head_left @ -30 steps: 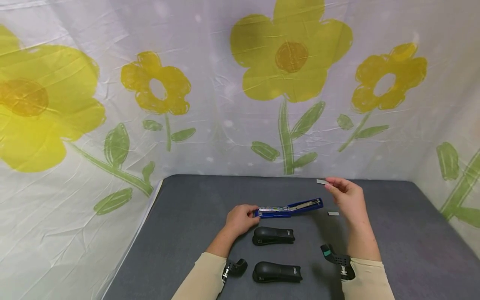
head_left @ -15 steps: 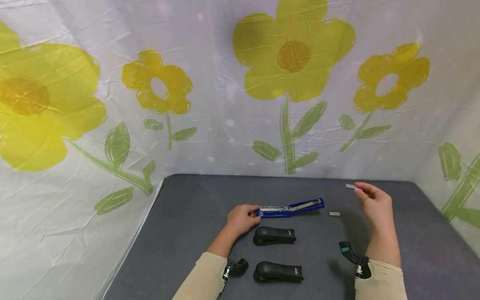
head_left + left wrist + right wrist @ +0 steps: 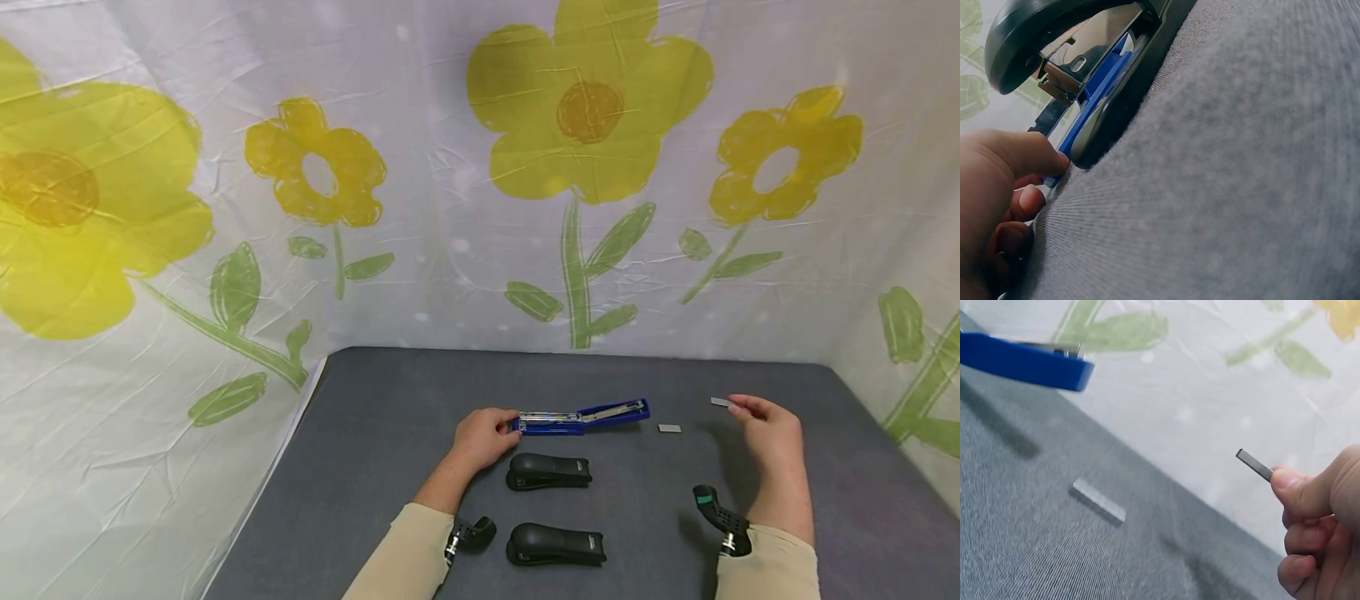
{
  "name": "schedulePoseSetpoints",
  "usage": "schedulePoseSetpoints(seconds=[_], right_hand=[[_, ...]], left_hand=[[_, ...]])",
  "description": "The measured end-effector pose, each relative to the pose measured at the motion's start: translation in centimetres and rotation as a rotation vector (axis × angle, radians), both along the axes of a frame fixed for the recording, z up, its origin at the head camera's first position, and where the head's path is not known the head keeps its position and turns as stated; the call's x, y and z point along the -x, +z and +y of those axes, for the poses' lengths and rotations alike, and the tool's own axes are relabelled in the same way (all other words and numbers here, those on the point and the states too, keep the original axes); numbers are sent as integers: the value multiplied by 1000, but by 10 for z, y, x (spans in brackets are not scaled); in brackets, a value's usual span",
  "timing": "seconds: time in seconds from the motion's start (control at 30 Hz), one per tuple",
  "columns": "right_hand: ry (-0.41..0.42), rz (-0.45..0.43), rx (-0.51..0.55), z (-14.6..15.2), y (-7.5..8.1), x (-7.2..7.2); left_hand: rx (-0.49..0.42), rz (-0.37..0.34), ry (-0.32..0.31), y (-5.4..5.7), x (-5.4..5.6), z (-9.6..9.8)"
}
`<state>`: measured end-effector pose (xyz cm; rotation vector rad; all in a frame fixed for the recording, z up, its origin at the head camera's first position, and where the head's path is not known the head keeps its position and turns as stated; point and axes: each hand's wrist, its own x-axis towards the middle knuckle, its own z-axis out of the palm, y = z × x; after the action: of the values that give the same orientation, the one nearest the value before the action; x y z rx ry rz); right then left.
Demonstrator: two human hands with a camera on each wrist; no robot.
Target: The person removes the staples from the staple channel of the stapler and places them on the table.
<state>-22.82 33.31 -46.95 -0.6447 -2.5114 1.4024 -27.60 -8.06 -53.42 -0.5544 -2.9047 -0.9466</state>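
Toward the worktop's (image 3: 360, 483) far right corner, my right hand (image 3: 774, 437) pinches a staple strip (image 3: 719, 402), probably light and snappable, best held by one end, while toward the far edge's middle my left hand (image 3: 482, 437) grips the blue stapler (image 3: 555, 430), likely stiff, by its left end.

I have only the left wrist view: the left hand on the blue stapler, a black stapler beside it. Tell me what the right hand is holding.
Observer: The right hand pinches one end of a short grey strip.
Operator: Now report the far end of the blue stapler; the black stapler hides it from me.
Observer: The head view shows its top hinged open, slanting up on the side away from the left hand.
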Motion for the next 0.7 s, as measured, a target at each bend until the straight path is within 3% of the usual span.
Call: schedulePoseSetpoints(seconds=[0.5, 0.7], right_hand=[[179, -49, -141, 7, -25, 9], [192, -61, -180, 5, -30, 11]], left_hand=[[22, 25, 0, 1, 0, 0], [26, 22, 0, 1, 0, 1]])
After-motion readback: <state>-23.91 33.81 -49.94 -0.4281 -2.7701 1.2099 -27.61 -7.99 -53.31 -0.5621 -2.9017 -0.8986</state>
